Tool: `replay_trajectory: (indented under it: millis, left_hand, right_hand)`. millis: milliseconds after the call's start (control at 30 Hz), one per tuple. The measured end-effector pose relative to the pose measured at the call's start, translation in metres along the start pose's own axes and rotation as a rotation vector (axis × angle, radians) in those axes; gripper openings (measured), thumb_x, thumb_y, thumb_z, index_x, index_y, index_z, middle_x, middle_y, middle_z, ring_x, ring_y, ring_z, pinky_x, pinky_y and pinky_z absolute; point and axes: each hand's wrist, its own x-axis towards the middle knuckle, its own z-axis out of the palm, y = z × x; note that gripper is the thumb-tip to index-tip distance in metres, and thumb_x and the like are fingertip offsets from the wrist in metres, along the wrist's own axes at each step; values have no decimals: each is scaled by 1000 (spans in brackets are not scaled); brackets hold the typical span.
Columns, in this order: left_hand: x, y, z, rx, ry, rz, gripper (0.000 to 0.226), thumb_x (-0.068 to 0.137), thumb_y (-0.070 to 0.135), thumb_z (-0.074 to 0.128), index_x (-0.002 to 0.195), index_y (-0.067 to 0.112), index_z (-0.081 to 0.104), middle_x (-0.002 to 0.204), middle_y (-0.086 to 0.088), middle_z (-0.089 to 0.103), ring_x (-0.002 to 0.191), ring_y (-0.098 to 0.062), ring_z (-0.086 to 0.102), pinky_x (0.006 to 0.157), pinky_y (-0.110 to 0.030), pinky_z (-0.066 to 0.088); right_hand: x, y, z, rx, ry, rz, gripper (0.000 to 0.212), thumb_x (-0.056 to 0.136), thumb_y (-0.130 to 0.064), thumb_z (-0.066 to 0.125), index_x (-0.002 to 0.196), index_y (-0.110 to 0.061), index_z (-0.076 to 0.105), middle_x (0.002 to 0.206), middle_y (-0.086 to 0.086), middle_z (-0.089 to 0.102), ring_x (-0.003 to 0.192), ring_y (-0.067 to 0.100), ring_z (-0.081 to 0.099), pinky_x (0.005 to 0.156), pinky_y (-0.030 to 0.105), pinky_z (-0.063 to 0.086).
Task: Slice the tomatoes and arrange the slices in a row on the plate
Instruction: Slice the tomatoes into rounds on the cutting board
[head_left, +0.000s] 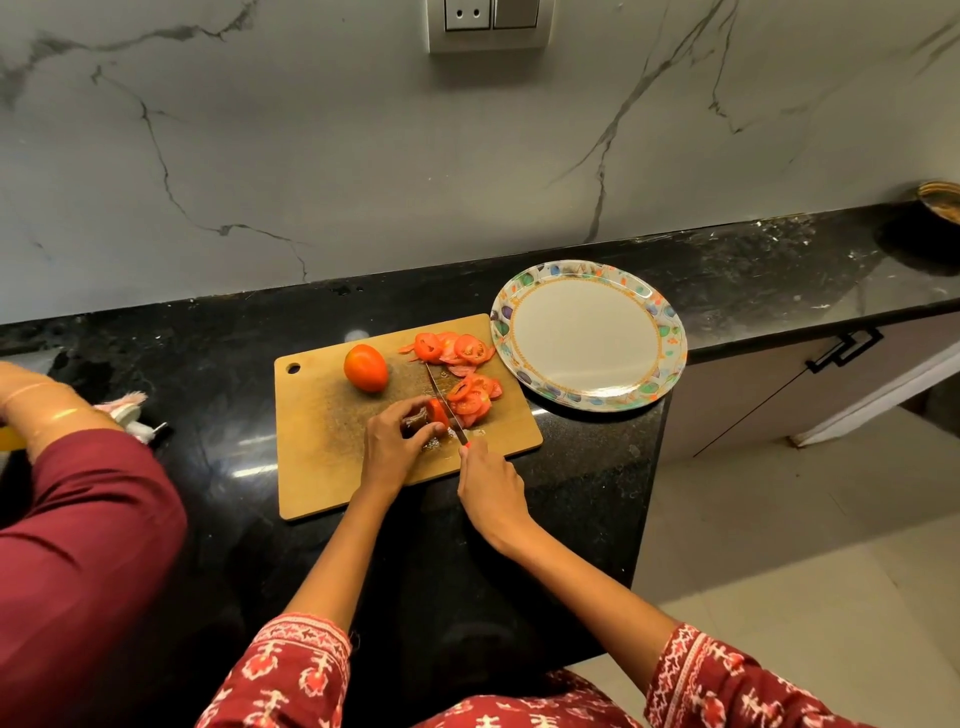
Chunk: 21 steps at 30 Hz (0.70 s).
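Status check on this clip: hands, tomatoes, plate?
Left hand holds tomato piece; right hand grips knife. Slices on board. Plate bare.

My hands crowd the near right part of the cutting board (332, 467): my left hand (392, 447) holds the cut tomato (438, 412) and my right hand (488, 491) the knife (447, 410). Sliced tomato (457, 351) piles fill the board's right side, and a whole tomato (365, 368) sits toward the back. The board's left half lies bare. The plate (670, 340) touches the board's far right corner. Another person's arm (78, 493) blocks the counter (223, 389) on my left.
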Motion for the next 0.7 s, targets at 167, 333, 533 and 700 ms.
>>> replay_trajectory:
  millis: [167,333,533,700]
  left_hand:
    - [1,0,0,-18,-7,-13,40,70,14,79,108,11,66,105,-6,69,96,-13,63,85,-26,51]
    - [2,2,0,-20,-2,-15,39,70,13,78,108,10,67,104,-6,69,93,-9,60,84,-24,49]
    - [2,0,1,-28,-9,-30,40,71,14,78,108,10,67,104,-6,69,93,-11,63,83,-24,50]
    - [3,-1,1,-11,-16,-29,40,71,16,78,109,11,67,105,-6,69,95,-13,63,85,-26,51]
  right_hand:
    - [-1,0,0,-7,3,4,31,104,-27,25,119,-7,43,112,14,60,105,33,58,80,39,43]
    - [-2,3,2,-6,-17,27,31,104,-26,25,122,-7,42,115,14,59,108,33,57,83,41,43]
    - [-2,2,1,-22,7,16,32,104,-27,24,120,-7,43,114,14,60,107,33,58,82,40,44]
    - [-2,2,4,-49,11,5,30,104,-27,24,119,-8,42,111,13,61,104,31,59,81,39,45]
